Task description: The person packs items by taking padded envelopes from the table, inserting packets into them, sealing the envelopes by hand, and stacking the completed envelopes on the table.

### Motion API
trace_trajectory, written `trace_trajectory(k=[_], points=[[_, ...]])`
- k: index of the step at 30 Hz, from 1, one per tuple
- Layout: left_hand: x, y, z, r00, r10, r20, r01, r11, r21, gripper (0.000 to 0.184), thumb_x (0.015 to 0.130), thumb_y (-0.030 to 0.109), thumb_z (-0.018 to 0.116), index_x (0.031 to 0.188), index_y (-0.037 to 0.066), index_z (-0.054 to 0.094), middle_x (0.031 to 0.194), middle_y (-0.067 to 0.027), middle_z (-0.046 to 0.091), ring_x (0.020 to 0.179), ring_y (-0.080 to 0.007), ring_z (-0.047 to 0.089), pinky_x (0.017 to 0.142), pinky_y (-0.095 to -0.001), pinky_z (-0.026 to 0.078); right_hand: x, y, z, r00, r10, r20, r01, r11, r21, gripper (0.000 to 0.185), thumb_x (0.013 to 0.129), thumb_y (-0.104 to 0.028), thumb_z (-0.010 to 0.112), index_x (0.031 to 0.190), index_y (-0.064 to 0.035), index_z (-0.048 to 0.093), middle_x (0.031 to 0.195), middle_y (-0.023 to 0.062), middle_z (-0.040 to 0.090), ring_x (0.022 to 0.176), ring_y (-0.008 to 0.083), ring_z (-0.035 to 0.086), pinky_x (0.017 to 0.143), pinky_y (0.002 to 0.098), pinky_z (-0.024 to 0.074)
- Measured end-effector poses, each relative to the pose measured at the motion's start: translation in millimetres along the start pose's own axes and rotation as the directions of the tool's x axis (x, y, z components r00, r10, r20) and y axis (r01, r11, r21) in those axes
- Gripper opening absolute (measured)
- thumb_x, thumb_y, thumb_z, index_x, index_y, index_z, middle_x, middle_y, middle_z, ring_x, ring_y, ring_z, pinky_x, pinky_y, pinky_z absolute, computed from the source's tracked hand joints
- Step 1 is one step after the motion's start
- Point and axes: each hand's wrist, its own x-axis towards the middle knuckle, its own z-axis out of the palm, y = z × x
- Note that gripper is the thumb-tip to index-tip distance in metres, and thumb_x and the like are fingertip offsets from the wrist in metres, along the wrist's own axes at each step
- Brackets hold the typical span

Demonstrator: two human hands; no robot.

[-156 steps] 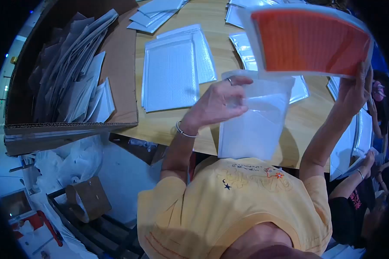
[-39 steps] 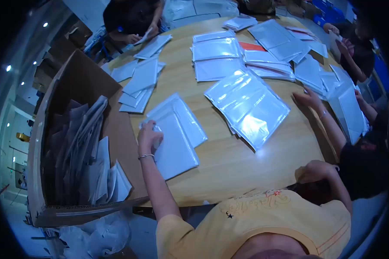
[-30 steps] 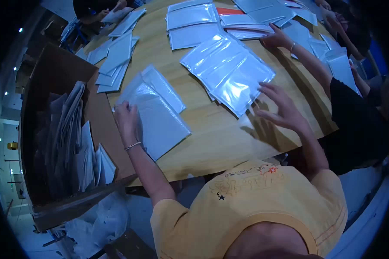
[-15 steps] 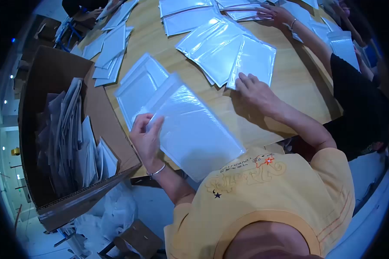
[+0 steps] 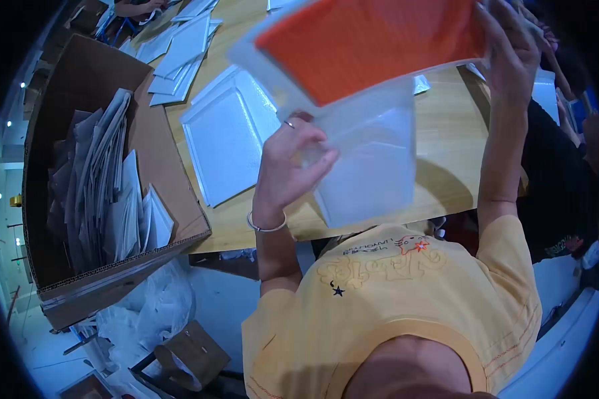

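My right hand (image 5: 509, 56) is raised at the upper right, fingers closed on the edge of a flat, pale-bordered sheet with a large orange panel (image 5: 379, 43). Below it, a white padded envelope (image 5: 373, 166) hangs over the table's near edge, blurred by motion. My left hand (image 5: 289, 163), with a ring and a bracelet, is at that envelope's left side, thumb in front and fingers curled. The orange-panelled sheet overlaps the envelope's top, so whether they are joined cannot be seen. More white padded envelopes (image 5: 229, 126) lie left of my left hand.
A cardboard box (image 5: 173, 166) at the left holds several grey and white envelopes (image 5: 96, 179). Other white envelopes (image 5: 180, 56) lie farther back on the wooden table (image 5: 299, 229). Plastic bags (image 5: 160, 299) are on the floor. Another person in dark clothing (image 5: 559, 173) is at the right.
My right hand has risen from the envelopes on the table and now holds up the orange-panelled sheet. My left hand and the white envelope have moved up and right.
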Motion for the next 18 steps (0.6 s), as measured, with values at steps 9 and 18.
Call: trace_trajectory(k=[9, 18], points=[[-9, 8, 3, 0.996, 0.058, 0.068, -0.043, 0.98, -0.193, 0.017, 0.069, -0.003, 0.068, 0.083, 0.001, 0.06, 0.098, -0.0151, 0.063, 0.079, -0.0223, 0.057, 0.068, -0.028, 0.045, 31, 19, -12, 0.876, 0.037, 0.48, -0.002, 0.997, -0.073, 0.027, 0.083, 0.001, 0.06, 0.109, 0.0019, 0.062, 0.096, 0.007, 0.066, 0.074, 0.0107, 0.058, 0.067, 0.0195, 0.0447], [0, 16, 7, 0.965, 0.09, 0.248, -0.073, 0.994, -0.079, 0.017, 0.07, -0.002, 0.067, 0.085, 0.0, 0.059, 0.089, -0.0124, 0.06, 0.07, -0.0205, 0.052, 0.063, -0.0274, 0.042, 56, 15, -7, 0.798, 0.036, 0.602, -0.009, 0.999, -0.048, 0.027, 0.081, 0.001, 0.062, 0.108, 0.0015, 0.063, 0.092, 0.0071, 0.067, 0.068, 0.0101, 0.057, 0.061, 0.0195, 0.0443]])
